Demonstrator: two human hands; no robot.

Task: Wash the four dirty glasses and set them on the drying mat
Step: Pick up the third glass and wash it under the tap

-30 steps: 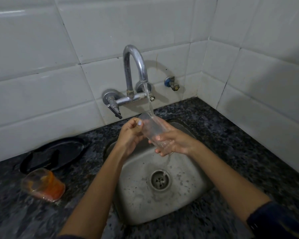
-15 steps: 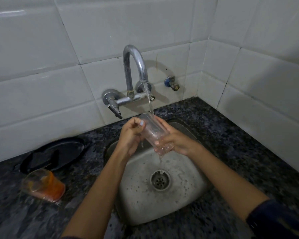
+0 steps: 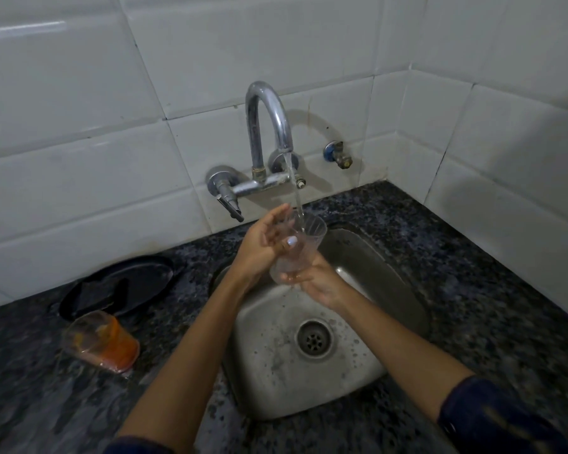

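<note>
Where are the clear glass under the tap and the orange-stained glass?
Clear glass [image 3: 297, 253]: head view, on its ribbed side wall.
Orange-stained glass [image 3: 104, 342]: head view, on its side, lying on the counter.

The tap [image 3: 269, 126] was shiny chromed metal; the sink [image 3: 276, 371] at six o'clock, dull brushed steel; counter [image 3: 472, 290] speckled polished stone; wall tiles [image 3: 79, 175] glossy; the glass [image 3: 300, 247] clear, ribbed.

Clear ribbed glass [image 3: 298, 249] tilted mouth-up over sink, orange-stained glass [image 3: 102, 341] on its side on counter
</note>
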